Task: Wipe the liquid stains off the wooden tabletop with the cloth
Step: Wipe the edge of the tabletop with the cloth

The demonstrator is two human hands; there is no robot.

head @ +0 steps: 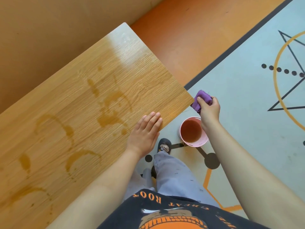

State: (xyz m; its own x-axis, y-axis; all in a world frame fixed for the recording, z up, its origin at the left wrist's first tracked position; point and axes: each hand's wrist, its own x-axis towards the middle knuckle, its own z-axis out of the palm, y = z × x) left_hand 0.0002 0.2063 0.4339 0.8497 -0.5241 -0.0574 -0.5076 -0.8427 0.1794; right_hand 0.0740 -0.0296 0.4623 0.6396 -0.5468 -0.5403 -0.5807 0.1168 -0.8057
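Observation:
The wooden tabletop [135, 71] runs diagonally across the left of the head view. Brownish liquid stains [109, 109] streak its middle, with more curved stains [54, 128] toward the lower left. My left hand [145, 131] lies flat, fingers together, on the table's near edge, holding nothing. My right hand [209, 108] is off the table beside its right corner, shut on a bunched purple cloth [202, 100] that hangs over the floor above a bucket.
A pink bucket [204, 139] of brown liquid stands on the floor just below my right hand. My legs and a slippered foot [165, 145] are by the table edge. An orange wall [49, 30] borders the table's far side.

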